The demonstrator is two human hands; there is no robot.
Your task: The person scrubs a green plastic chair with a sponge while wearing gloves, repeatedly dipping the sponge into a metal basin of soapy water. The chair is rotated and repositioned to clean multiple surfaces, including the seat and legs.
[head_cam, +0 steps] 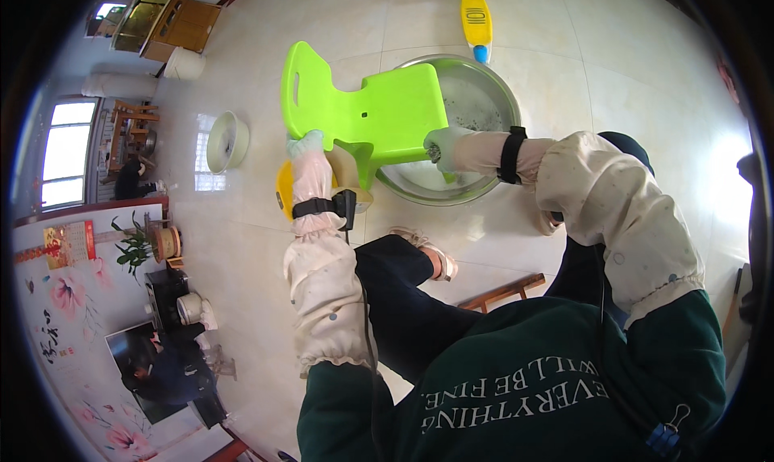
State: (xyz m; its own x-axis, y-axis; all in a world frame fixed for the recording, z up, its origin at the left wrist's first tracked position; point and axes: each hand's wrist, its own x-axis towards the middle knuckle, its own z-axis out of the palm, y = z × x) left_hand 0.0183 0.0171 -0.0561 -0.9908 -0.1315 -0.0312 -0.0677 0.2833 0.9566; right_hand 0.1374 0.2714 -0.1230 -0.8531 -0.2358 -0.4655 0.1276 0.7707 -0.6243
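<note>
A bright green plastic child's chair (393, 108) is held tilted over a wide metal basin (517, 99) of sudsy water. My left hand (306, 141), in a pale rubber glove, grips the edge of the chair's backrest. At the seat's edge is my right hand (448, 147), gloved too, closed around a steel wool scourer (433, 153). One chair leg dips toward the suds inside the basin's near rim. Part of a yellow round object (284, 187) shows beneath my left forearm; the forearm hides the rest of it.
Beyond the basin stands a yellow scooter (476, 20). A pale green basin (242, 141) sits on the tiled floor at left. Near my feet is a low wooden stool (505, 292), partly hidden. One person (175, 365) sits by the left wall; another (130, 178) is farther back.
</note>
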